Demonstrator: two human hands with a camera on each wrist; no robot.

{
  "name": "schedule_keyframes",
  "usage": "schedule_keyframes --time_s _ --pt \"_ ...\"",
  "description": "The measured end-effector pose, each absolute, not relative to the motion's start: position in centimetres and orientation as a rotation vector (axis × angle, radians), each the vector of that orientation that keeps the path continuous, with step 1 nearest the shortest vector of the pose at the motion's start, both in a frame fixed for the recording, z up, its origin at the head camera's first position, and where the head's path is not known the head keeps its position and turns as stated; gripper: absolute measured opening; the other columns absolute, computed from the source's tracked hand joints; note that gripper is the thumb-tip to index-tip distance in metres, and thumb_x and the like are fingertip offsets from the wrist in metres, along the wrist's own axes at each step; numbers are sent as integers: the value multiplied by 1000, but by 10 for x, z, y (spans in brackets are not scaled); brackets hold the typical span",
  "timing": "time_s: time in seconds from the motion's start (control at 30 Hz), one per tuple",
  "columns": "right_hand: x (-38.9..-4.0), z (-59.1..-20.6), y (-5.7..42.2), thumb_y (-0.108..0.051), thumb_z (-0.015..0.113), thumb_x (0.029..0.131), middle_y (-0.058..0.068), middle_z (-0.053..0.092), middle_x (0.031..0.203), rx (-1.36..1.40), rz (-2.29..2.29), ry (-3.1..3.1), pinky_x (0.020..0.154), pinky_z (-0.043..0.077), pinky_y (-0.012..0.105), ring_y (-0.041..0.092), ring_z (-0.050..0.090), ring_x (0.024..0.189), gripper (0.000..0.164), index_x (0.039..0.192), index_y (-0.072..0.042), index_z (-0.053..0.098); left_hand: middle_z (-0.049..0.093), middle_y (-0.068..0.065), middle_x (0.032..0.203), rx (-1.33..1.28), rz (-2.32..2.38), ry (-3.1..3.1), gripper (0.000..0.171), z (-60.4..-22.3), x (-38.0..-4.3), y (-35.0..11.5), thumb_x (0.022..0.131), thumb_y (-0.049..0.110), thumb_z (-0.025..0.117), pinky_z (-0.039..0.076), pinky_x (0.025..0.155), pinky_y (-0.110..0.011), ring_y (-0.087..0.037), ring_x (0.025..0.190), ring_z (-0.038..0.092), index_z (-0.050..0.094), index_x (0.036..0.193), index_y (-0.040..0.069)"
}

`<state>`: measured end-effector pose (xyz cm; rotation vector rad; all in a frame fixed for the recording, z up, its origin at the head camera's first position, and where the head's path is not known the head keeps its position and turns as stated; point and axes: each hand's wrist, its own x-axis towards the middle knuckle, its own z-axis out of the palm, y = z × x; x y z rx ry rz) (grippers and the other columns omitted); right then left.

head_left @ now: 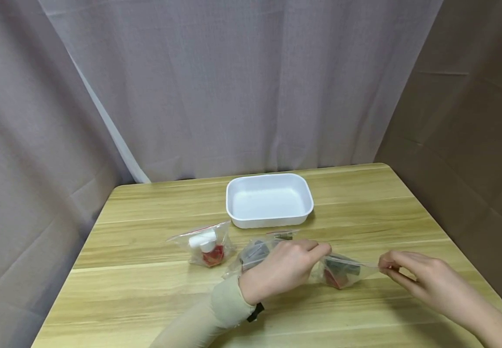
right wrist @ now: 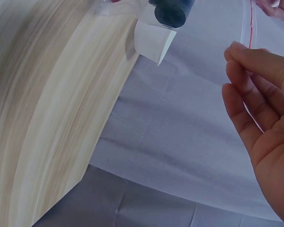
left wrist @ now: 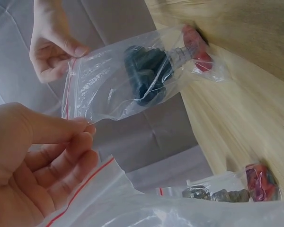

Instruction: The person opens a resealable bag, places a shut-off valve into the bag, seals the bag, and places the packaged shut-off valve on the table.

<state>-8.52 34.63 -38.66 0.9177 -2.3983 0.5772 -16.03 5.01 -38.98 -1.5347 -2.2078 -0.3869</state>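
Note:
A clear zip-lock bag (head_left: 350, 275) with a red line along its mouth is stretched between both hands. Inside it is a piece with a dark green top (left wrist: 144, 73) and a red base (left wrist: 199, 49). My left hand (head_left: 290, 263) pinches one corner of the mouth between thumb and fingers. The opposite corner is pinched by my right hand (head_left: 429, 280). In the left wrist view the bag's base end overlaps the wooden table. Beside my left wrist lies a bag with grey contents (head_left: 252, 253), partly hidden by the hand.
A white plastic tray (head_left: 268, 223) stands toward the back of the wooden table (head_left: 146, 222). On the left sits another zip-lock bag holding a white-topped, red-based piece (head_left: 213, 256). Grey curtains (head_left: 233, 87) hang behind the table.

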Motion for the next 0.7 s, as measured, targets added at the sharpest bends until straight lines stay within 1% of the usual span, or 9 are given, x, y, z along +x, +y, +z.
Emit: schedule_keyframes --time_s 0.13,0.23,0.33,0.47,0.5,0.57,0.6,0.63,0.7 --pt "-84 -386 344 -50 42 103 -21 62 92 904 586 -2428 58 37 6 -8 52 74 34 98 -24 63 56 7 79 -1532 -376 -2203 34 -390 -160 51 84 -8 58 43 50 -18 -7 66 53 60 110 14" --pt "-84 -386 344 -50 41 104 -22 61 92 895 581 -2440 56 34 7 -8 48 71 33 99 -25 62 58 7 81 -1532 -370 -2205 36 -391 -159 52 82 -8 58 45 53 -18 -7 68 55 61 110 14" --pt "-84 -386 344 -51 40 104 -22 62 93 880 549 -2440 58 36 7 -9 50 73 33 100 -28 63 62 7 85 -1530 -371 -2207 35 -392 -159 53 83 -8 57 48 56 -19 -7 70 58 62 110 14" --pt "-84 -388 345 -54 40 103 -19 68 99 826 516 -2446 67 44 8 -5 60 80 37 105 -29 67 66 7 91 -1514 -361 -2200 32 -393 -159 55 85 -2 59 51 61 -19 -8 75 63 62 113 12" --pt "-84 -389 345 -53 43 103 -17 69 100 811 512 -2446 69 45 9 -2 62 82 36 106 -28 68 67 7 92 -1508 -360 -2198 31 -393 -159 55 86 0 60 52 62 -20 -9 77 64 62 115 12" --pt "-83 -391 345 -46 61 99 -14 70 102 775 494 -2457 71 47 11 2 64 84 24 109 -26 70 68 6 95 -1499 -361 -2196 31 -394 -159 56 87 3 62 53 64 -20 -9 78 64 61 117 10" --pt "-83 -392 345 -39 70 95 -13 71 102 760 486 -2459 70 47 12 4 64 83 20 109 -25 71 68 6 94 -1495 -360 -2199 30 -394 -159 57 88 4 62 52 64 -20 -9 78 64 61 117 10" --pt "-82 -393 345 -33 77 90 -13 71 102 741 478 -2463 69 47 12 5 64 83 22 109 -25 71 67 6 92 -1489 -357 -2202 28 -394 -159 57 88 6 63 52 64 -20 -9 77 63 61 116 10" --pt "-82 -394 345 -20 87 77 -12 71 100 709 479 -2460 68 47 13 6 63 82 34 107 -25 72 66 7 90 -1484 -351 -2215 25 -395 -159 59 90 10 63 52 64 -19 -7 76 61 62 115 10"
